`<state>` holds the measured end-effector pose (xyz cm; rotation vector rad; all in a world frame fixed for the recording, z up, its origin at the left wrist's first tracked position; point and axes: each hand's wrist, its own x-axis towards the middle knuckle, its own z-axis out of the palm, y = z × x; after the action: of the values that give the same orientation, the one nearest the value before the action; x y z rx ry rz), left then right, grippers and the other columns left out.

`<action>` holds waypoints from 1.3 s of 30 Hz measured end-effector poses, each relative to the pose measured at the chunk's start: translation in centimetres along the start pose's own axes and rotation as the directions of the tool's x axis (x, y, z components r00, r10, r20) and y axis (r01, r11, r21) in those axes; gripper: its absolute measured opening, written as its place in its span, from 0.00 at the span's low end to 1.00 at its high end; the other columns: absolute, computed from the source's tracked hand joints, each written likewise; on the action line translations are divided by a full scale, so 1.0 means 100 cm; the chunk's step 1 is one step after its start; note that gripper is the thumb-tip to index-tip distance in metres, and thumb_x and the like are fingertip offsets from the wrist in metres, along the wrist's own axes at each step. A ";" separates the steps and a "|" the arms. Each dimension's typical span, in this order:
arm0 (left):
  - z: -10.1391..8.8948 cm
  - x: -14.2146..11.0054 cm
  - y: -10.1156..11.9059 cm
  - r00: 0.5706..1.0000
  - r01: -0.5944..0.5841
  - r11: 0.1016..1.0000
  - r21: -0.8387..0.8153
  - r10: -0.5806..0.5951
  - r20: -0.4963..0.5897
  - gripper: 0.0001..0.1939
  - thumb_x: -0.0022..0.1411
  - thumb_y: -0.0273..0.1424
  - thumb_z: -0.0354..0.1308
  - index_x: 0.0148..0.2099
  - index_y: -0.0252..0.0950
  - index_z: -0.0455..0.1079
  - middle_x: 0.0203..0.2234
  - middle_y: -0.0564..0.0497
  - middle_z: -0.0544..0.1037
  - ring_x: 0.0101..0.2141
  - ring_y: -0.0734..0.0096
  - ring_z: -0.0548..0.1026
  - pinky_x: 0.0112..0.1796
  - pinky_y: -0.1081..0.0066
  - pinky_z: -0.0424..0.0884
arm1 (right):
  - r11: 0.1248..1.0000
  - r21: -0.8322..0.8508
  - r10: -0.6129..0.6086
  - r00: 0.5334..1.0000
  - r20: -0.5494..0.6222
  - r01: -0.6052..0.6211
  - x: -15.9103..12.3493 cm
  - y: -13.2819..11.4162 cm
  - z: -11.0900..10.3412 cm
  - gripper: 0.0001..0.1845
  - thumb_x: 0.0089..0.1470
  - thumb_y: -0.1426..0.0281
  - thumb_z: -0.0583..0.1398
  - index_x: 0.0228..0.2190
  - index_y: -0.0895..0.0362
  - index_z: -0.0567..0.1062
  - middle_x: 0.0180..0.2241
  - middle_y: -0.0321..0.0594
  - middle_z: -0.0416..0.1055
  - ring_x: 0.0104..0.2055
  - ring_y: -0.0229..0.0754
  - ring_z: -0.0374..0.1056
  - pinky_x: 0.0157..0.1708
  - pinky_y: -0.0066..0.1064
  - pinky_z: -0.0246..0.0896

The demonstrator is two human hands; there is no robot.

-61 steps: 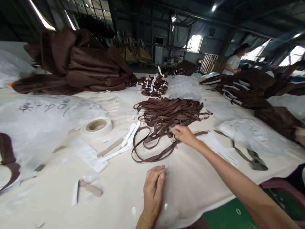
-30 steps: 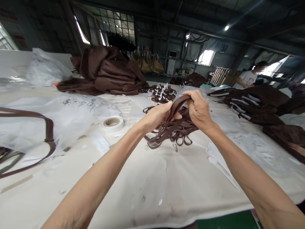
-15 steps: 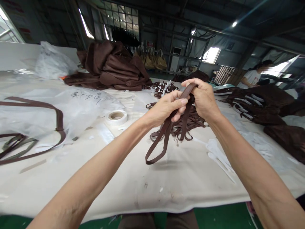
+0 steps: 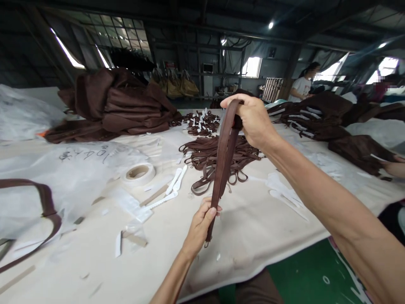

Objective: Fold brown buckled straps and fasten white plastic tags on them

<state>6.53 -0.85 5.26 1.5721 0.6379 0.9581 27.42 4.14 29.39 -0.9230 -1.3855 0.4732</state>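
A brown strap (image 4: 222, 158), folded into long lengths, is stretched between my two hands above the table. My right hand (image 4: 251, 120) grips its upper fold, fingers wrapped round it. Lower down, my left hand (image 4: 202, 221) pinches the strap between thumb and fingers; a small metal piece shows at the end hanging below. Behind the held strap lies a heap of similar brown straps (image 4: 201, 150) with metal hooks, several loops spilling toward me. Part of that heap is hidden by the strap and my right hand.
A roll of white tape (image 4: 148, 174) and white strips (image 4: 177, 179) lie left of the heap. Brown material (image 4: 126, 101) is piled at back left. Marked plastic (image 4: 79, 169) covers the left side. A person (image 4: 303, 86) stands at back right; another person's hand (image 4: 395, 168) shows at the right edge.
From reaching into the heap, my right hand has taken a strap and raised it. Both hands gathered it; now my left hand has slid down along it, drawing the lengths straight.
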 end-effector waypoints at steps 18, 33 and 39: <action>-0.061 0.033 0.031 0.978 -0.079 0.882 0.464 -0.021 0.205 0.18 0.69 0.44 0.50 0.39 0.37 0.73 0.27 0.53 0.71 0.30 0.70 0.70 0.34 0.72 0.67 | 0.986 -0.161 0.081 0.950 0.300 -0.034 -0.090 0.008 -0.096 0.13 0.49 0.63 0.69 0.31 0.56 0.74 0.32 0.37 0.73 0.36 0.40 0.71 0.40 0.34 0.69; -0.059 -0.002 -0.041 0.856 -0.464 0.465 0.754 0.016 0.517 0.19 0.74 0.37 0.43 0.42 0.37 0.74 0.38 0.47 0.77 0.38 0.65 0.72 0.46 0.66 0.68 | 0.537 -0.810 0.434 0.747 0.503 0.234 -0.306 0.117 -0.122 0.13 0.57 0.63 0.63 0.43 0.53 0.76 0.66 0.47 0.57 0.70 0.58 0.46 0.64 0.62 0.47; -0.067 -0.005 -0.039 0.833 -0.482 0.467 0.741 -0.018 0.553 0.16 0.73 0.36 0.46 0.48 0.37 0.74 0.43 0.45 0.78 0.43 0.64 0.73 0.49 0.66 0.67 | 0.576 -0.757 0.263 0.808 0.528 0.308 -0.314 0.137 -0.098 0.13 0.65 0.68 0.54 0.30 0.55 0.74 0.59 0.49 0.67 0.63 0.55 0.61 0.61 0.57 0.56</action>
<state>0.96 3.14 1.57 2.7927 0.5413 0.3182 34.55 -14.59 -0.09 -1.6037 -2.3038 0.0277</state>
